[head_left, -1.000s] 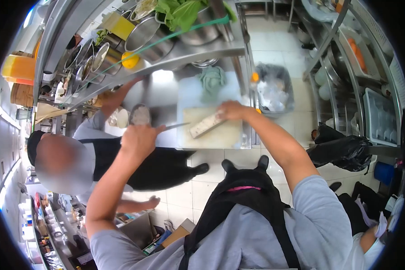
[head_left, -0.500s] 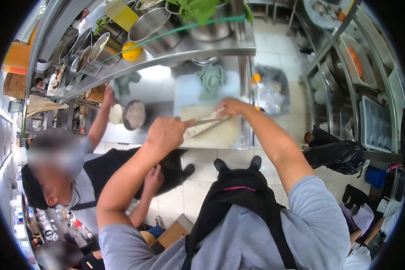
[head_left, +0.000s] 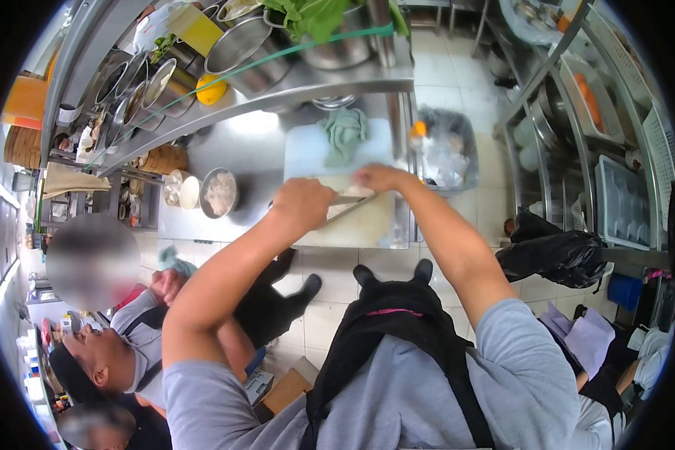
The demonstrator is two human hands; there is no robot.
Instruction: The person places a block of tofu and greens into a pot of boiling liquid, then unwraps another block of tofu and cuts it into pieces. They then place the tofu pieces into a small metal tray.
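My left hand (head_left: 305,204) is closed around the handle of a knife (head_left: 346,200), whose blade points right over the pale cutting board (head_left: 375,225). Just under the blade lies a long, flat, pale piece (head_left: 343,213) with a dark lower edge, slanting up to the right. My right hand (head_left: 380,178) is closed at the upper right end of that piece, close to the knife tip; I cannot tell exactly what its fingertips pinch. Behind the hands, a crumpled green cloth (head_left: 345,135) rests on a bluish-white board (head_left: 301,146).
Left of the boards stand a metal bowl (head_left: 220,193) of pale food and a white bowl (head_left: 190,193). A shelf (head_left: 277,94) with metal containers and a lemon (head_left: 211,89) overhangs the counter. A co-worker (head_left: 139,345) is close on my left; a bin (head_left: 448,150) stands right.
My left hand has moved right and up along the board, with the knife. The co-worker has drawn a green cloth off the counter and back to the left. The view has shifted slightly.
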